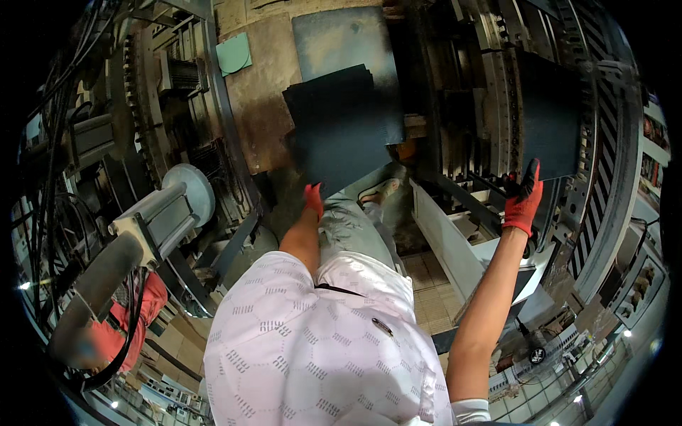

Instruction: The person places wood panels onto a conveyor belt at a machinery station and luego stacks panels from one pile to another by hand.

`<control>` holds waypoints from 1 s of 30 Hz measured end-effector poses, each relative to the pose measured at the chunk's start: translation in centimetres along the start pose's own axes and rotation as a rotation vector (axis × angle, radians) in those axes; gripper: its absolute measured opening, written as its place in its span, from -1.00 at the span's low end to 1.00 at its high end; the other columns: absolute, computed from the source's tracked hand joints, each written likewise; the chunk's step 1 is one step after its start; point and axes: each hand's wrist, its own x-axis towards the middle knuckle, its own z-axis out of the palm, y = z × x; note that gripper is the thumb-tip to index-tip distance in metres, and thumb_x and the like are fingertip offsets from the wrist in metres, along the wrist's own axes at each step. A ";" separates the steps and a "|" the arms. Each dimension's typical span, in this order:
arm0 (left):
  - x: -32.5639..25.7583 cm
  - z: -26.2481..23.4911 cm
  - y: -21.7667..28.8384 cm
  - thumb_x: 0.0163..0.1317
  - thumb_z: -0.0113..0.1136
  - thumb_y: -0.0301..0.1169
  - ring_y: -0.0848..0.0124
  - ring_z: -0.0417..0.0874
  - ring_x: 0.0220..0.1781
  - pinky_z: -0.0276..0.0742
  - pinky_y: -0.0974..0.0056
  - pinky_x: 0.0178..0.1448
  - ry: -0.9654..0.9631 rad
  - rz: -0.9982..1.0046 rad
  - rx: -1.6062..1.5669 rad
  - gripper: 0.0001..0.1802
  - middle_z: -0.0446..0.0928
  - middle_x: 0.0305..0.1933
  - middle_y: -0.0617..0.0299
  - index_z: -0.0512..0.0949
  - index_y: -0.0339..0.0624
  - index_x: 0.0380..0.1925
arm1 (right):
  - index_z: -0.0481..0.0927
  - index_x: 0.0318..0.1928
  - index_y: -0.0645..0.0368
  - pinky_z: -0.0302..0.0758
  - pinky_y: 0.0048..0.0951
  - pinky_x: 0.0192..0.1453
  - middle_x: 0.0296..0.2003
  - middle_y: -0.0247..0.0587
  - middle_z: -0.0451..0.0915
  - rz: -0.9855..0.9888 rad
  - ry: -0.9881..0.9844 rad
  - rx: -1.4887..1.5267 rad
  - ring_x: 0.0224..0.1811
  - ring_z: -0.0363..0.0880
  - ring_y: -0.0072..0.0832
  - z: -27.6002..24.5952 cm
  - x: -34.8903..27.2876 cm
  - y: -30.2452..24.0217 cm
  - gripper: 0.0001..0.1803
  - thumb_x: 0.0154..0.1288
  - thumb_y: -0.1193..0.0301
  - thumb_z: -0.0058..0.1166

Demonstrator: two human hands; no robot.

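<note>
Both my hands wear red gloves with black on the fingers. My left hand (314, 197) is closed at the near corner of a pile of dark, thin rectangular sheets (341, 128), which are slightly fanned out in front of my legs. Out to the right, my right hand (523, 199) grips the near edge of another dark sheet (550, 121), with one finger stretched along its face. That sheet lies beside a machine rail on the right. The undersides of both sheets and the fingers beneath them are hidden.
Behind the fanned sheets lie a larger blue-grey plate (341, 42) and a brown board (263, 92) with a pale green piece (234, 54). A machine frame with a round-ended cylinder (190, 193) stands left. Someone in red (138, 319) is at lower left. A striped rail (604, 135) runs at right.
</note>
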 end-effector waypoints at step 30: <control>-17.2 8.5 30.9 0.33 0.35 -0.43 0.34 0.73 0.02 0.66 0.25 0.09 -0.775 0.751 0.003 -0.65 0.68 0.02 0.22 0.61 -0.24 0.09 | 0.65 0.01 -0.04 0.63 -0.31 -0.19 -0.07 -0.36 0.73 0.201 -0.182 0.898 -0.14 0.71 -0.39 -15.8 -18.3 5.4 -0.80 0.45 0.24 0.22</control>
